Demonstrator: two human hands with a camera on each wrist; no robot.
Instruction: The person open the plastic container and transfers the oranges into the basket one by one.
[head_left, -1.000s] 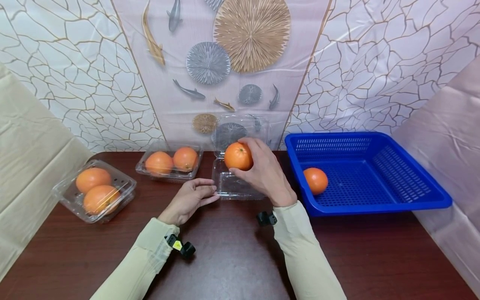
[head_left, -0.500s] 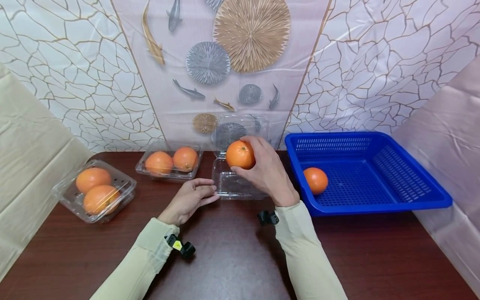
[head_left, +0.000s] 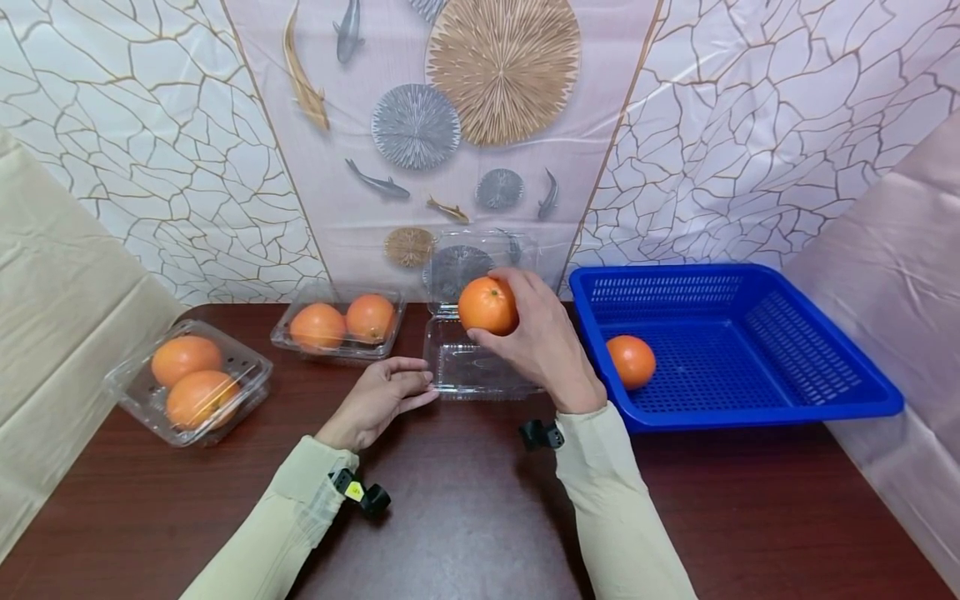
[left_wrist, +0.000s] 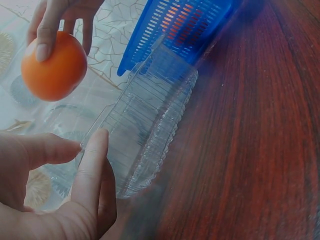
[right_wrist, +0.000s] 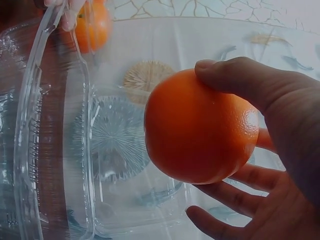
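Head view: my right hand [head_left: 536, 337] grips one orange [head_left: 486, 305], thumb on the near side, fingers bent round the far side. The orange is in the air over the back of the clear container [head_left: 480, 372]; the right wrist view shows a gap between fruit and plastic. The stem end is turned up toward the head camera.

My left hand [head_left: 378, 400] is at the left side of the same container. From the left wrist view I record its rim pinched between thumb and finger, a narrow grip. The container sits on the tabletop [head_left: 465, 500] with its lid [head_left: 480, 250] raised at the back, in front of the printed backdrop [head_left: 517, 100].

To the right of the right hand I log a blue basket [head_left: 765, 415] with slotted walls. A second orange [head_left: 632, 362] lies inside it, against the left wall.

Left of the container I count two more clear packs. The middle pack [head_left: 345, 358] carries two oranges side by side, under a lid. The far-left pack [head_left: 258, 383] sits at an angle, lid down, also with two oranges, one nearer the head camera than the other.

Both arms wear pale sleeves [head_left: 622, 500]; a black wrist camera [head_left: 542, 435] shows at the right cuff, and a matching unit [head_left: 360, 492] with a yellow label at the left.
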